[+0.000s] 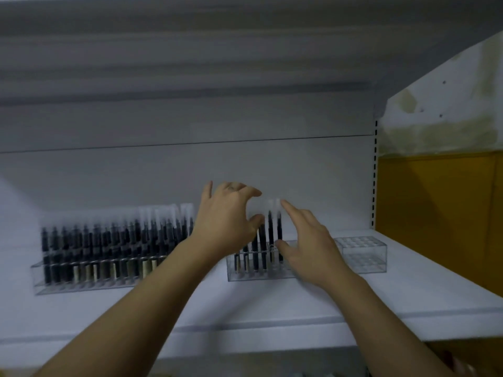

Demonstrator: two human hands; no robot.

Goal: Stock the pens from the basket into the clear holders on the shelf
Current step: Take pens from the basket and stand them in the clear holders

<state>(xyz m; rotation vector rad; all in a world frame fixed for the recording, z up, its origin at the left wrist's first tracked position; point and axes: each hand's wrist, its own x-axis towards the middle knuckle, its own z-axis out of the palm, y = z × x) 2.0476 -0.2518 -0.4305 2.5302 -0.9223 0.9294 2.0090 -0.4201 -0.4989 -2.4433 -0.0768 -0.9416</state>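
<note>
Left hand [226, 221] is curved into a C, index finger up top and thumb below, wrapped around the clear caps of the pens [262, 240]. It's way too blurry to say if it's actually pinching one or just cupped there, so I can't tell. Right hand [307, 246] is loose, with the fingers mostly straight. The index tip is up against a cap from the right side and the thumb is down near the pen barrels, holding nothing as far as I can see.

Those few dark pens stand upright in the left part of the middle holder [261, 276], which sits set back from the front edge of the shelf [272, 303], a bit right of centre. Toward the shelf's left end is a long holder [38, 278] with a packed row of pens [109, 240]. Just beside the middle one, near the right end, is a third holder [364, 254] showing only its grid of holes. Past that end there's a yellow panel [435, 213].
</note>
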